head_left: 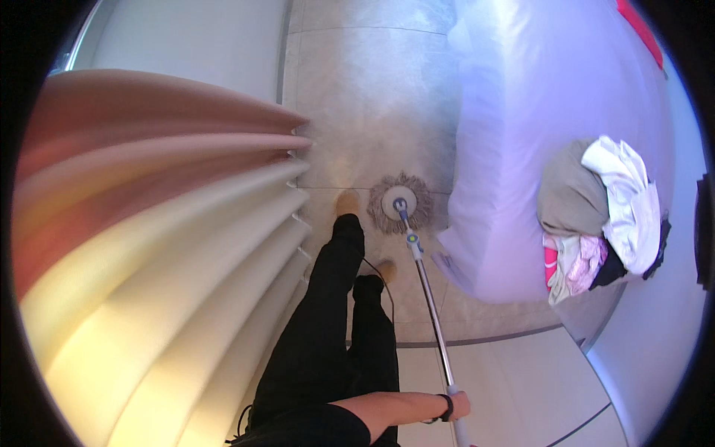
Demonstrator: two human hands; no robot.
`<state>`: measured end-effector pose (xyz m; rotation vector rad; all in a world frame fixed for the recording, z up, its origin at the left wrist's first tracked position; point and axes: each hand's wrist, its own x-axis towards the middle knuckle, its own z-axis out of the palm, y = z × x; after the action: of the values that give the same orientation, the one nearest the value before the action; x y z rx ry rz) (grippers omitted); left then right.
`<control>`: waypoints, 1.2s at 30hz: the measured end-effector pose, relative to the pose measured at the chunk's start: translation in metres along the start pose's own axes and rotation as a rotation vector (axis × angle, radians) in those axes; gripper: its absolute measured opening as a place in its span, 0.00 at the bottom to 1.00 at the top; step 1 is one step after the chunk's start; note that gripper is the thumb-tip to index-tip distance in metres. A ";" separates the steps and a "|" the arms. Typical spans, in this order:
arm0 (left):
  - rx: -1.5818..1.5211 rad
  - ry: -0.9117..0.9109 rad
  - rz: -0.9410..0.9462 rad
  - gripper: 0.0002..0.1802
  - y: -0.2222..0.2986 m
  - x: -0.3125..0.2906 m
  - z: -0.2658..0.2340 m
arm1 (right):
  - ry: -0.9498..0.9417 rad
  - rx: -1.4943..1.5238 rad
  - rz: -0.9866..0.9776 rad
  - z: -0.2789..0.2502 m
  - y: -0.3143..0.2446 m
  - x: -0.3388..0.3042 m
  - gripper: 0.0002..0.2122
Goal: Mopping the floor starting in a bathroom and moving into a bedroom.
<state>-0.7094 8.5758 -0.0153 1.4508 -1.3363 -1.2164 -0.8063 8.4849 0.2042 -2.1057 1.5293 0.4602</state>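
My left hand (pixel 460 404) is closed around the handle of a mop (pixel 428 290), low in the picture. A dark band circles that wrist, and the forearm reaches across from the left. The metal pole slants up and slightly left to a blue-grey joint. The round mop head (pixel 401 203), a white disc ringed by grey-brown strands, lies flat on the tiled floor (pixel 365 97) just right of my forward foot. My right hand does not show; the handle's top end runs out at the lower edge.
Pleated curtains (pixel 179 261), cream and pink, hang along the left. On the right stands a bed with a pale sheet (pixel 514 149), its hem near the mop head. Piled clothes (pixel 596 216) lie on it. A thin dark cord (pixel 390 294) hangs by my legs. White panels (pixel 514 380) stand lower right.
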 end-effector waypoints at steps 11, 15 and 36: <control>0.396 0.827 -0.450 0.07 -0.319 -0.304 -0.205 | -0.836 0.103 -0.219 0.350 -0.261 0.062 0.10; 0.599 1.023 -0.853 0.11 -0.383 -0.451 -0.317 | -0.980 0.151 -0.536 0.466 -0.392 0.045 0.08; 0.232 1.023 -0.241 0.03 -0.152 -0.010 -0.153 | -0.555 -0.198 -0.313 0.037 -0.189 0.192 0.10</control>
<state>-0.5262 8.5969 -0.1279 2.0274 -0.5991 -0.2951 -0.5657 8.4032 0.1068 -2.0688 0.8536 1.0073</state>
